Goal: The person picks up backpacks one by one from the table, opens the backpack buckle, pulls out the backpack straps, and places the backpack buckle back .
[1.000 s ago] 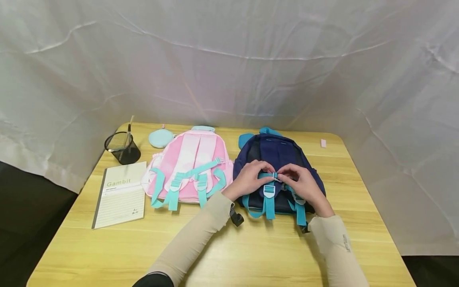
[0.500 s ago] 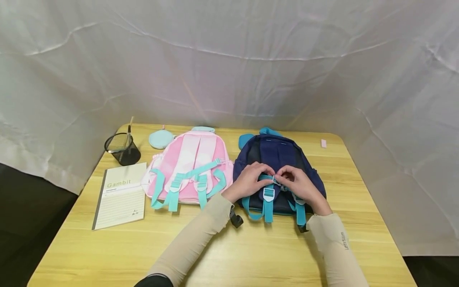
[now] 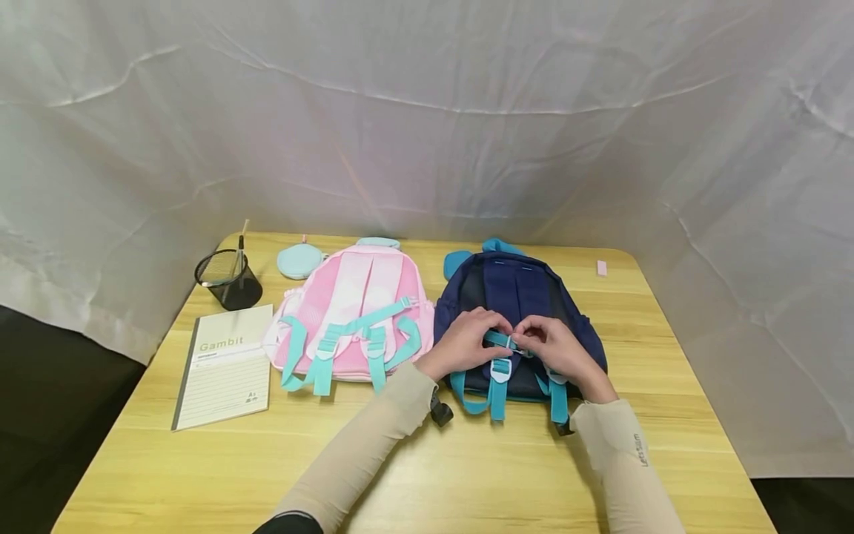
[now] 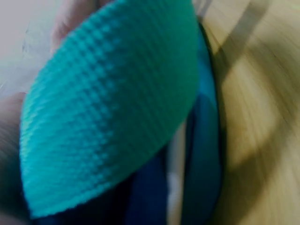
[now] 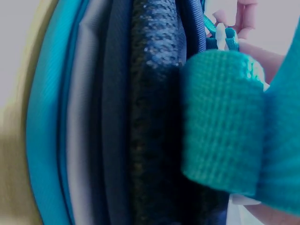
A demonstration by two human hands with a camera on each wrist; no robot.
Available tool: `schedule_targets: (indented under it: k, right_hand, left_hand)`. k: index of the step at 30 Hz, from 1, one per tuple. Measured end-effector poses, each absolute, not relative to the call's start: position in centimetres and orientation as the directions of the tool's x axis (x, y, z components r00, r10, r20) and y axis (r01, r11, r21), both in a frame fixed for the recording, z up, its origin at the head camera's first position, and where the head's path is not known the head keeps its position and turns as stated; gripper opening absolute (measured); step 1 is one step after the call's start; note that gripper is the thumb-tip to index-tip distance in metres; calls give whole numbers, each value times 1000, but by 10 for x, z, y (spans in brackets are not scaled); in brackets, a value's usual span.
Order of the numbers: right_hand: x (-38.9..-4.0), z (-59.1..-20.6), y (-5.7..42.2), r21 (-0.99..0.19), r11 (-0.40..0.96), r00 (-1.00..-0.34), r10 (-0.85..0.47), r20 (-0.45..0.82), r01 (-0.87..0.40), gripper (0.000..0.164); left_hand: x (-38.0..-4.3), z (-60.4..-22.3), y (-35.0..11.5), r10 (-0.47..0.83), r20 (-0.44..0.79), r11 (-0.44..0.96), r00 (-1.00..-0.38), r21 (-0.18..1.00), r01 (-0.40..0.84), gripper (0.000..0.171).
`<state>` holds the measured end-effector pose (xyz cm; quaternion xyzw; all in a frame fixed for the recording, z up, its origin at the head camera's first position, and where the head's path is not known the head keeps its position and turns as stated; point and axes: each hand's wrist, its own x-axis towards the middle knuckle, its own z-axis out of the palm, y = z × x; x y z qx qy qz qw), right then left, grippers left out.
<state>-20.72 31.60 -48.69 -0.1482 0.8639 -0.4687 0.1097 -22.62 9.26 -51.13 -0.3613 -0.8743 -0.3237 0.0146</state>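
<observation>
A navy backpack (image 3: 514, 278) lies with its shoulder straps facing up. Over its lower middle, my left hand (image 3: 467, 343) pinches a turquoise strap (image 3: 497, 339) between thumb and fingertips. My right hand (image 3: 557, 347) pinches the strap's small white buckle (image 3: 511, 343) from the other side, so the fingertips of both hands nearly meet. Below them, a white strap adjuster (image 3: 500, 369) sits on a hanging turquoise webbing end. Webbing (image 4: 112, 108) fills much of the left wrist view. A loop of strap (image 5: 224, 122) hides part of the work in the right wrist view.
Left of the navy bag lies a pink backpack (image 3: 350, 311) with mint straps, beside a round mint pouch (image 3: 299, 261). Further left are a black mesh pen cup (image 3: 240, 288) and a notebook (image 3: 227, 371). A small pink piece (image 3: 602, 268) lies at the back right.
Both hands have shifted slightly toward the person, drawing the pinched strap and buckle with them. The hanging webbing end below reaches a little lower. The other things stay where they were.
</observation>
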Motion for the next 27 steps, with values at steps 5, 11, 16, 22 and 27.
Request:
schedule_targets:
  k: [5,11,16,22,27]
  right_hand:
    - [-207,-489,319,-840,519,-929,-367,-52,-158,18]
    - [-206,-492,324,-829,533,-930,-366,-47,-168,17]
    - [-205,-490,319,-794,573,-934,-358,-16,-206,20]
    - [-205,-488,316,-773,591,-932,-362,4,-232,17]
    - [-208,-492,324,-842,510,-916,-398,-52,-174,15]
  left_hand:
    - [-227,-516,97,610,309,557,-730,488,672,28]
    - [-224,-516,96,615,341,550,-711,460,697,28]
    - [-223,-515,95,618,350,556,-704,438,706,27]
    - [-223,-517,94,613,363,557,-701,432,710,26]
    - [-223,-517,95,623,352,553,-698,433,712,26]
